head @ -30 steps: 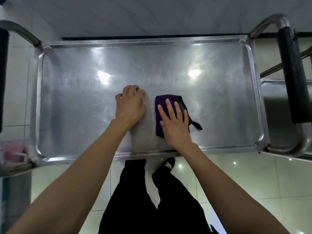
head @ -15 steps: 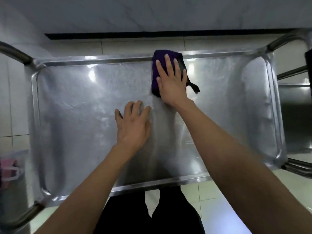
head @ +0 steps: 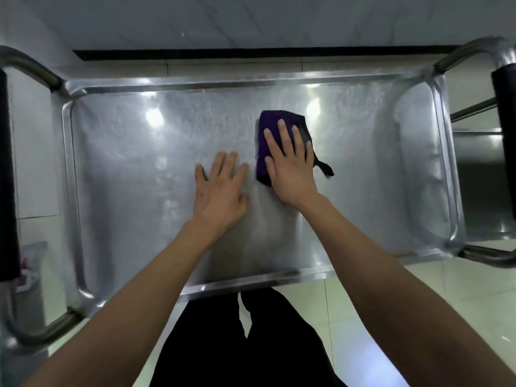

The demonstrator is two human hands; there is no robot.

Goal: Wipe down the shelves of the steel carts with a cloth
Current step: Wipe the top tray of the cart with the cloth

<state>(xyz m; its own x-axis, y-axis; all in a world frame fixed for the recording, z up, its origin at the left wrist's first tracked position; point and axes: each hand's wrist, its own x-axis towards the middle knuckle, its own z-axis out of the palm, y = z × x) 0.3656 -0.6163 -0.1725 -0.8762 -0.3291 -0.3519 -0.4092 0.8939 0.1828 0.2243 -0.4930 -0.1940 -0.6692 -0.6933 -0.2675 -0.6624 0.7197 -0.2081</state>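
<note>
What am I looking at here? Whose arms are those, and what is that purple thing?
The camera sits on a person's head and looks down, so you see their own two arms. They stand at a shiny steel cart shelf. The right hand lies flat on a purple cloth and presses it onto the metal to wipe it. The left hand rests flat on the bare shelf beside it, holding nothing. Below are the person's black trousers.

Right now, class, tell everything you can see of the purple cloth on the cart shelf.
The purple cloth is a dark, soft, folded pad with a black strap trailing to its right. It lies flat on the steel shelf, right of centre toward the far rim. The right hand presses it with straight fingers.
</note>
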